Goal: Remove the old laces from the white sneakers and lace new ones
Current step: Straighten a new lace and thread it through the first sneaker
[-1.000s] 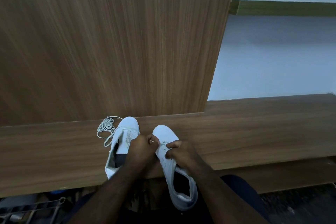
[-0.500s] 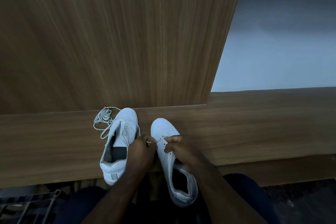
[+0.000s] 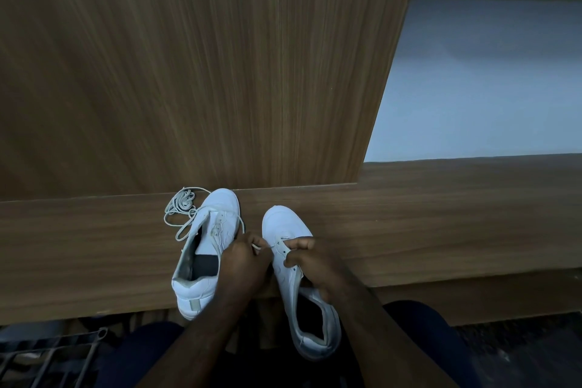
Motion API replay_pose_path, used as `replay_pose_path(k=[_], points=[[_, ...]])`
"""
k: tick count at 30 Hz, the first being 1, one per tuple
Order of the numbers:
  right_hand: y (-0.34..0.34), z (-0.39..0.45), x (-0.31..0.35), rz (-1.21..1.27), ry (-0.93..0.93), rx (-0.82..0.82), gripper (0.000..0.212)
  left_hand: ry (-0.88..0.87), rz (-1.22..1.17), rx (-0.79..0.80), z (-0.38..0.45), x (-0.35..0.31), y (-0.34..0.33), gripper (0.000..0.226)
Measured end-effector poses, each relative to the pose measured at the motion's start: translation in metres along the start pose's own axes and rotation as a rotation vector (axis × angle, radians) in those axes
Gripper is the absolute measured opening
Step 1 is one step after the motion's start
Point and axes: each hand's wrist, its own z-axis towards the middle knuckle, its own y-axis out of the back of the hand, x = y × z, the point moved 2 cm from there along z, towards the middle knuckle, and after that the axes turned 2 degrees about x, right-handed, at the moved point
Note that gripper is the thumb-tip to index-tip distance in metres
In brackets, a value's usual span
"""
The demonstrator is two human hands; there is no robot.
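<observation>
Two white sneakers lie toes-away on a wooden ledge point(image 3: 441, 230). The left sneaker point(image 3: 208, 249) has a loose lace running from its eyelets. A bundle of white lace point(image 3: 182, 203) lies beside its toe. The right sneaker point(image 3: 285, 224) hangs heel-first over the ledge's front edge. My left hand point(image 3: 244, 261) pinches a white lace end between the two shoes, by the right sneaker's eyelets. My right hand point(image 3: 310, 261) grips the right sneaker's eyelet flap with thumb and fingers.
A tall wooden panel point(image 3: 189, 72) rises right behind the shoes. A pale wall point(image 3: 488, 88) shows to the right. A wire rack point(image 3: 47, 359) sits low at the left. My dark-trousered knees point(image 3: 425, 334) are under the ledge.
The view has shifted slightly. My hands stay at the right sneaker's eyelets, and the lace end in my left hand shows a little more.
</observation>
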Motion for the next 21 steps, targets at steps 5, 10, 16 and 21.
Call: replay_pose_path(k=[5, 10, 16, 21], points=[[-0.001, 0.001, 0.001, -0.004, 0.003, 0.005, 0.033, 0.038, -0.004, 0.027, 0.003, 0.004, -0.003, 0.006], [-0.003, 0.005, -0.001, 0.001, -0.029, 0.011, 0.036, 0.069, -0.003, 0.049, 0.006, 0.009, -0.006, 0.006], [0.0, 0.008, 0.0, 0.002, -0.028, 0.016, 0.031, 0.034, 0.015, 0.038, 0.009, 0.006, -0.007, 0.007], [0.001, 0.009, 0.002, 0.021, -0.045, 0.039, 0.029, 0.007, 0.015, 0.046, 0.011, 0.001, -0.007, 0.008]])
